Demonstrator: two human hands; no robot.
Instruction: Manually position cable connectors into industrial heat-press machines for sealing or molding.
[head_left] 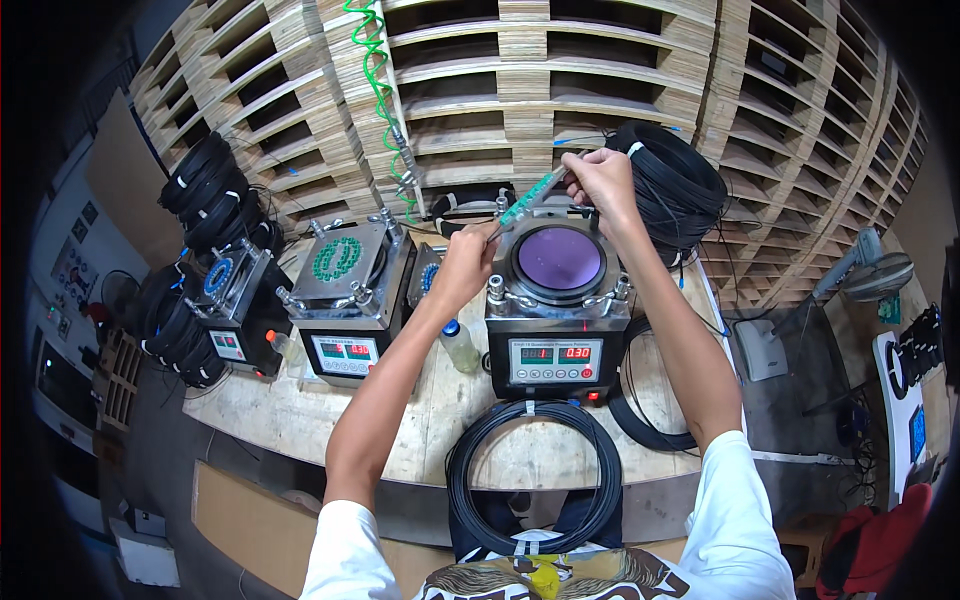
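Note:
My left hand (464, 262) and my right hand (604, 184) are raised above a bench machine with a purple round pad (560, 258). Between them slants a narrow strip with green pieces along it (530, 200), its right end higher. My right fingers pinch the upper end and my left fingers close on the lower end. What the strip is exactly is too small to tell. Below the pad, the machine's front panel (556, 361) has a lit red and green display. A coil of black cable (462, 470) hangs over the bench edge between my forearms.
Left of my left arm stands a second machine with green pieces in a ring (337, 259); a third holds blue ones (217, 276). A blue-capped bottle (459, 348) stands between machines. Black cable coils (672, 190) are stacked behind right. A green spiral hose (374, 70) hangs before wooden pallets (525, 80).

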